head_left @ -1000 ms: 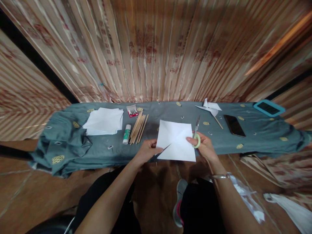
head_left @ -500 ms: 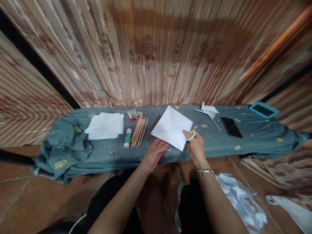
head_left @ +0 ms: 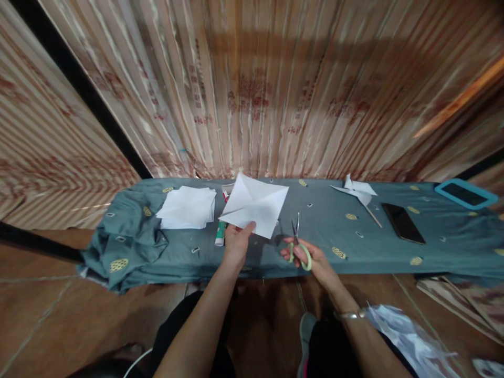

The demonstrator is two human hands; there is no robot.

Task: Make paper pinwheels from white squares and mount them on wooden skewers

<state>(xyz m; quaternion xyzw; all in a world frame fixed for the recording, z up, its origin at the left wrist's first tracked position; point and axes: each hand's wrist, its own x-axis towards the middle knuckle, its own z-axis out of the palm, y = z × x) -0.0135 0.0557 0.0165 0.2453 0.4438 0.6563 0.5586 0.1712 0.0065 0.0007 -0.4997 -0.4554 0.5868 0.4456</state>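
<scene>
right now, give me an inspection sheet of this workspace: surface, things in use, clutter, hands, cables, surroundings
Surface: patterned grey-green cloth, rumpled at its left end.
Things in use: white sheet, creased, slit from its left corner; green-handled scissors, blades slightly apart, clear of the sheet.
Clutter: paper stack; glue stick, partly hidden; paper pinwheel; phone; blue-framed object.
Hands: left hand grips the sheet's near edge; right hand holds the scissors.
Cables: thin white cord-like line at lower left; cannot tell what it is.
Surroundings: striped curtain behind; white scraps at lower right.
</scene>
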